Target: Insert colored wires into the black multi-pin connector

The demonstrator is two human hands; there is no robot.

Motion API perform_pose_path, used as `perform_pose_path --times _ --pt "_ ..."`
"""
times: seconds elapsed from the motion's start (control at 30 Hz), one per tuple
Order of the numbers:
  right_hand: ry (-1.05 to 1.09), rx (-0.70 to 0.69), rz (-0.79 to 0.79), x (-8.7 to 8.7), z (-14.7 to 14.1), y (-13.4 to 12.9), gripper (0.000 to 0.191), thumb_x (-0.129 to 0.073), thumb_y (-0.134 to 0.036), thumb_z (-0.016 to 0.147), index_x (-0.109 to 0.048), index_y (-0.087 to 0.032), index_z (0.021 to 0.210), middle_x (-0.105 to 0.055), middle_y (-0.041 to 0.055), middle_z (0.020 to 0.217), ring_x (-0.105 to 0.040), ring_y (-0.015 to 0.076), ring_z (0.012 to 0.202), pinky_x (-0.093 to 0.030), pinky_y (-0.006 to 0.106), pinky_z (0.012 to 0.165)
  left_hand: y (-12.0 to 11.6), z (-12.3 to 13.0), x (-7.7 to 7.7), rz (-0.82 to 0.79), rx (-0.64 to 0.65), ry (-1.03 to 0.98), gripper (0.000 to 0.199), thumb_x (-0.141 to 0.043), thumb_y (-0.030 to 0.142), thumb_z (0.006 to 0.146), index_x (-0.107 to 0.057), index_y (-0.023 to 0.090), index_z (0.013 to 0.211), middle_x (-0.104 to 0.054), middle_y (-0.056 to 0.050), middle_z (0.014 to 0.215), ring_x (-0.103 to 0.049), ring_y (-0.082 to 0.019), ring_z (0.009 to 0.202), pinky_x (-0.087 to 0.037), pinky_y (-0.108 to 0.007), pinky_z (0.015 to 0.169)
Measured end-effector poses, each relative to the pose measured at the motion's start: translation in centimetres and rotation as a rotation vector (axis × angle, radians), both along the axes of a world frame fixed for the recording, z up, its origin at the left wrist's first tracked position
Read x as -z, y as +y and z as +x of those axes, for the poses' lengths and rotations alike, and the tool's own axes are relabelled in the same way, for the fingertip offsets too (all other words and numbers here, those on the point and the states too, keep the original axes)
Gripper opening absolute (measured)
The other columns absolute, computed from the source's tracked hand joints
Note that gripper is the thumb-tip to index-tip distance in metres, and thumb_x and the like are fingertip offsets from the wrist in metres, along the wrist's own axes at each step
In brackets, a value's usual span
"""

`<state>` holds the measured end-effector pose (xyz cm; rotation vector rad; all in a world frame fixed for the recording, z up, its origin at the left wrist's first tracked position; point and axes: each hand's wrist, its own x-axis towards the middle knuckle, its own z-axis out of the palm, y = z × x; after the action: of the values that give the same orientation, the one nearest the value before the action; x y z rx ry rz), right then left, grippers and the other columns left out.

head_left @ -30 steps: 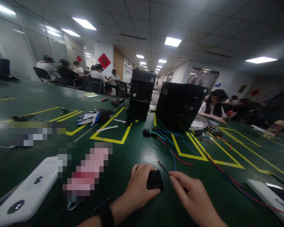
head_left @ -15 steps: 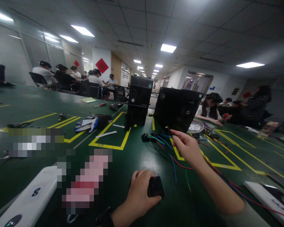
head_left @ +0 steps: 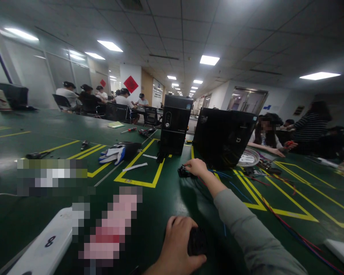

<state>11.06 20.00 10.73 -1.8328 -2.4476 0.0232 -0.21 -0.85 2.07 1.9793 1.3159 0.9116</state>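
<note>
My left hand (head_left: 179, 244) is wrapped round a small black plastic block (head_left: 198, 241) low over the near part of the green table. My right hand (head_left: 197, 168) reaches forward, its fingers bent down onto a cluster of small black parts (head_left: 183, 172) with coloured wires by them. Whether a part sits between those fingertips is hidden. Blue wires (head_left: 222, 174) trail off to the right of this hand. My right sleeve covers some of the wires.
Two black computer cases (head_left: 176, 128) (head_left: 225, 137) stand behind the cluster. Gloves (head_left: 113, 153), a white power strip (head_left: 46, 240) and a blurred pink item (head_left: 114, 225) lie left. A white basket (head_left: 249, 157) is at right, near a co-worker (head_left: 268, 133).
My right hand has moved left and down from above the wires onto the black cluster. My left hand keeps hold of the block. The view has shifted slightly.
</note>
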Motion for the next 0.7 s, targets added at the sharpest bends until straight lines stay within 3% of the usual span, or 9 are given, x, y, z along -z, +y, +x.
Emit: perform_pose_path --times 0.37,0.7 --pt "-0.089 -0.028 0.017 1.5 -0.2 0.7 0.025 -0.053 -0.031 0.091 -0.057 -0.019 0.113 -0.058 0.0071 0.117 -0.058 0.0211 0.099 -0.048 0.042 0.085 0.1 0.1 0.2 0.021 -0.006 -0.007 0.044 -0.077 0.021 0.051 -0.053 0.024 0.088 -0.057 0.003 0.091 -0.049 -0.022 0.091 -0.027 -0.039 0.093" --pt "-0.104 -0.021 -0.021 1.9 -0.2 1.0 0.027 -0.053 -0.031 0.091 -0.056 -0.019 0.115 -0.057 0.0074 0.119 -0.058 0.0216 0.1 -0.048 0.043 0.085 0.1 0.1 0.2 0.017 -0.007 -0.021 0.046 -0.078 0.021 0.05 -0.053 0.024 0.088 -0.057 0.003 0.091 -0.048 -0.021 0.09 -0.028 -0.038 0.091"
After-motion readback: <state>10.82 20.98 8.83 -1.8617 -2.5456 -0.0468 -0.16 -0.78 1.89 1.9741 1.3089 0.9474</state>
